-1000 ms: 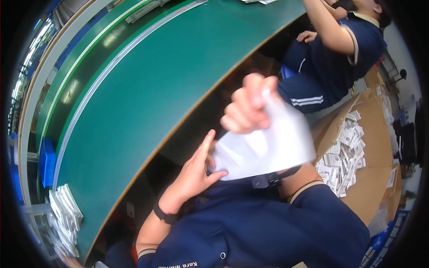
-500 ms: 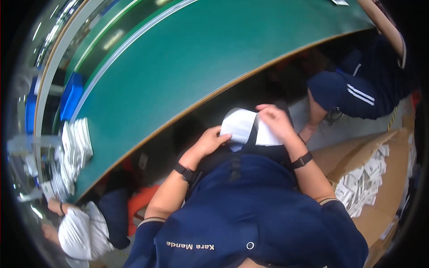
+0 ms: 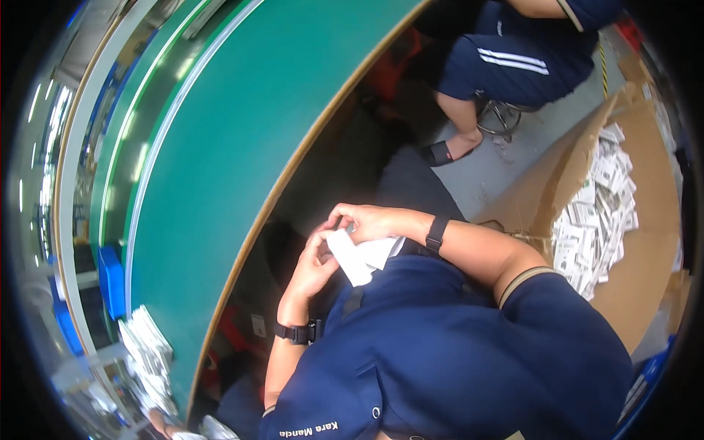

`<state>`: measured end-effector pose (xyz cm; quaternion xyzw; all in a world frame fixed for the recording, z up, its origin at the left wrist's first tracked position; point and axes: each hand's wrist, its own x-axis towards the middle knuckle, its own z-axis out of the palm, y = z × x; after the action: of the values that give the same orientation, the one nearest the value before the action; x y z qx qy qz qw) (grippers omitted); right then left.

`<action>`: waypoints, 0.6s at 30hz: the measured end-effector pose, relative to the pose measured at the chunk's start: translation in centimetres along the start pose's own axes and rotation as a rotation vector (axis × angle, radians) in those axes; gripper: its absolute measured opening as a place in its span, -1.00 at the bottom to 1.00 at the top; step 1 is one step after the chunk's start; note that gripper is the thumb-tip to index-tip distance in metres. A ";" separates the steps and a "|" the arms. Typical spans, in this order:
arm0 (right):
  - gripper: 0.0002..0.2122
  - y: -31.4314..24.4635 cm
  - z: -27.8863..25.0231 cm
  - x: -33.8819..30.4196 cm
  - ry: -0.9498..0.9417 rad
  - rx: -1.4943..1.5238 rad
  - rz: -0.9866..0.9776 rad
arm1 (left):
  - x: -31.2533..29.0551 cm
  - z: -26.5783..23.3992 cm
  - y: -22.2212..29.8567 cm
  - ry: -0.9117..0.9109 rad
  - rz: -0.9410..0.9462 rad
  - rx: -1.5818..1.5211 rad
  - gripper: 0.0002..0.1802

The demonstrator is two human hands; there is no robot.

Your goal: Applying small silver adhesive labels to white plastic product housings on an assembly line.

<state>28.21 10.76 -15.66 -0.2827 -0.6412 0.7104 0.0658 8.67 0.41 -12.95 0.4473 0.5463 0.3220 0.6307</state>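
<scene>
Lettering [image 3: 323, 427], pale, on navy shirt [image 3: 455, 345]; dark-printed white packets [image 3: 598, 213] in cardboard box [image 3: 655, 242]. White paper [image 3: 348, 258], bent into flaps, pinched by left hand [image 3: 312, 273] and right hand [image 3: 357, 221].

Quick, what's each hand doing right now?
Left hand: closed on the white paper.
Right hand: fingers bent at the same paper; whether it grips cannot be told.

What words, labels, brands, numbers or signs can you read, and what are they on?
Dark blue shirt: pale lettering, upside down in this view; I won't copy it.
White cards in the cardboard box: dark print, too small to read.
Held white paper: no print I can make out.
White pile on the green table: too blurred to read.
</scene>
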 end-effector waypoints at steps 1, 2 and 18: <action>-0.42 -0.4 -0.1 -0.2 -0.012 0.044 -0.003 | 0.0 0.1 0.4 0.022 0.040 -0.005 -0.52; -0.41 -0.6 -0.1 -0.4 -0.027 0.086 -0.006 | 0.1 -0.2 0.8 0.003 0.038 0.007 -0.52; -0.51 -1.6 -2.0 -0.7 0.343 -0.346 -0.257 | 2.0 -1.7 0.6 0.428 -0.044 0.861 -0.56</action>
<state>29.30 12.45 -13.93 -0.3224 -0.7629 0.5180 0.2138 7.40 2.82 -13.22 0.5798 0.7568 0.1379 0.2685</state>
